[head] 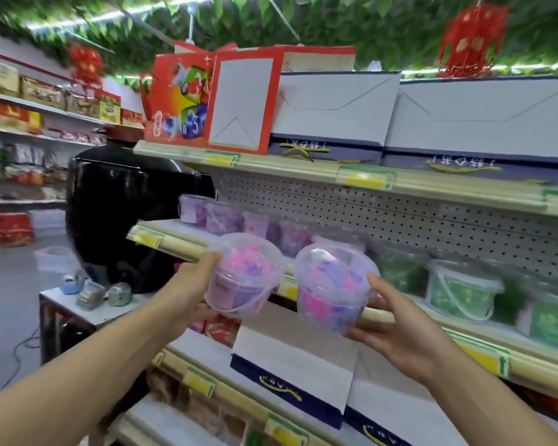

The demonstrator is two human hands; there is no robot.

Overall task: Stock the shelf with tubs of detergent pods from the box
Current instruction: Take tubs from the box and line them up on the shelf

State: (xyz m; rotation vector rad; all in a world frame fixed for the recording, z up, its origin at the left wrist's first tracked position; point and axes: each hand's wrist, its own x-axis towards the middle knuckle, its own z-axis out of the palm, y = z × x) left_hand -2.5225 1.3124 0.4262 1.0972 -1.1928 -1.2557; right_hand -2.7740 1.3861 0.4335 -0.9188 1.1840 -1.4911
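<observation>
My left hand grips a clear tub of pink and purple pods by its side and base. Beside it, a second such tub is held by my right hand, fingers curled round its lower right side. Both tubs hang in front of the middle shelf's edge. On that shelf stands a row of several purple pod tubs at the left and green pod tubs at the right. The box is not in view.
A black rounded object stands left of the shelf over a small counter with tape rolls. White and blue gift bags fill the top shelf; another hangs below. Red lanterns hang overhead.
</observation>
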